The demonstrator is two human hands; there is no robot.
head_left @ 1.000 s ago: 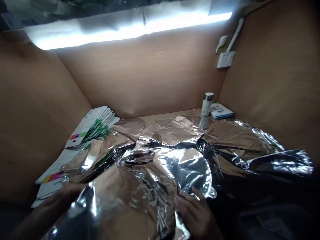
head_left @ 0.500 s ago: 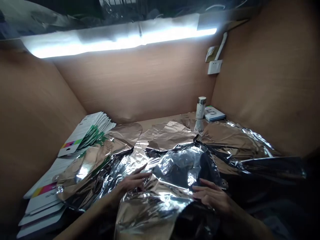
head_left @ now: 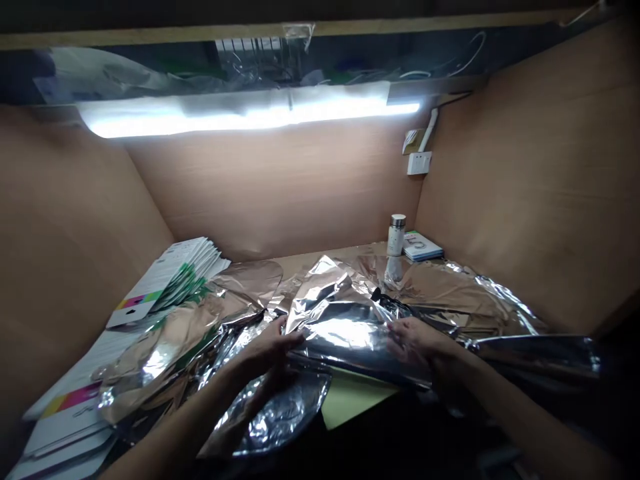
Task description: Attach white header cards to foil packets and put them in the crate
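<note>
Two bare hands grip a crumpled silver foil sheet (head_left: 340,327) between them: the left hand (head_left: 265,353) and the right hand (head_left: 413,340) both have their fingers (head_left: 290,339) bent closed on its edges. Just below the right hand's fingers lies a pale yellow sheet (head_left: 353,400). Well beyond the fingers, a metal-capped bottle (head_left: 396,235) stands beside a small box (head_left: 423,247), and a stack of printed cards (head_left: 170,277) lies far left of them on the surface (head_left: 320,252).

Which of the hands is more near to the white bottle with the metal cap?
The right hand is nearer, in front of the white bottle and slightly right. The left hand is farther, in front and well to the left.
</note>
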